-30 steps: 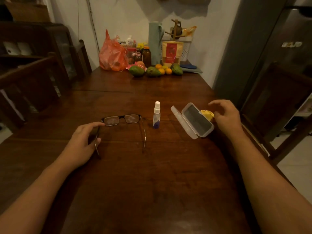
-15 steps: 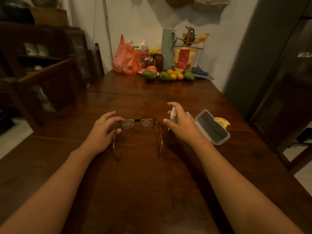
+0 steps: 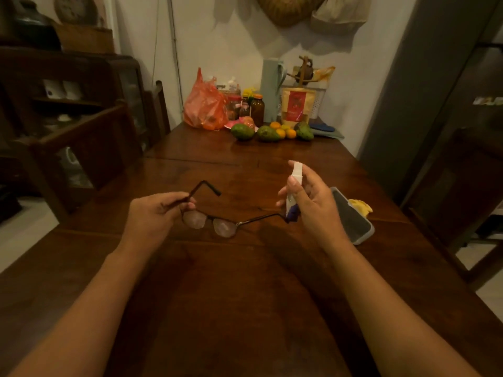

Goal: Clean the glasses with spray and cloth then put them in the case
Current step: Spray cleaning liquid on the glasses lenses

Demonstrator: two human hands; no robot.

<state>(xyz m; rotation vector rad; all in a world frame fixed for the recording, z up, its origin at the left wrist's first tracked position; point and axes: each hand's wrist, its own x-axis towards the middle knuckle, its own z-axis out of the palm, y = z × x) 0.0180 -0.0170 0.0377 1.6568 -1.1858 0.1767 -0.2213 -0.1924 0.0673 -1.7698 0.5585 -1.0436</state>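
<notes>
My left hand (image 3: 155, 213) holds the dark-framed glasses (image 3: 215, 224) up over the wooden table (image 3: 245, 295), pinching one temple near the hinge; both temples are spread open and the lenses face me. A small white spray bottle (image 3: 294, 183) with a blue base stands upright in my right hand (image 3: 310, 202), thumb on its side, just right of the glasses' far temple tip. The open grey glasses case (image 3: 353, 216) lies on the table behind my right hand. A yellow cloth (image 3: 359, 205) sits at the case's far side.
At the table's far end stand a red plastic bag (image 3: 204, 104), jars, a tall green jug (image 3: 270, 91), a pouch and several fruits (image 3: 268, 132). Dark wooden chairs flank the table on the left (image 3: 89, 137) and right (image 3: 468, 180).
My left hand has lifted the glasses off the table and turned them. My right hand has picked up the spray bottle and raised it beside them.
</notes>
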